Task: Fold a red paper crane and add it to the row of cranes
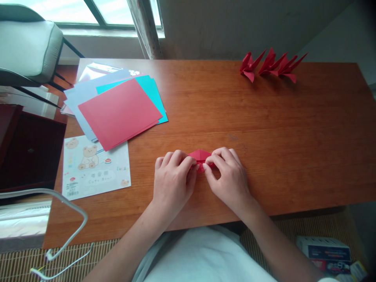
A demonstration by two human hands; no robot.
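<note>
A small folded piece of red paper (200, 155) lies near the front edge of the table, between my two hands. My left hand (175, 172) pinches its left side, thumb and forefinger pressed together. On the other side my right hand (227, 174) grips the paper's right part between thumb and fingers. A crease runs down the middle of the raised upper part. My fingertips hide both ends and some of the lower edge.
Three red origami cranes (272, 66) stand at the back right of the wooden table (264, 137). Red sheets (120, 113) lie over blue sheets (160, 103) at left, beside a bear-printed sheet (95, 168). A chair (29, 47) stands beyond the left edge; a white cable (73, 207) crosses the front left.
</note>
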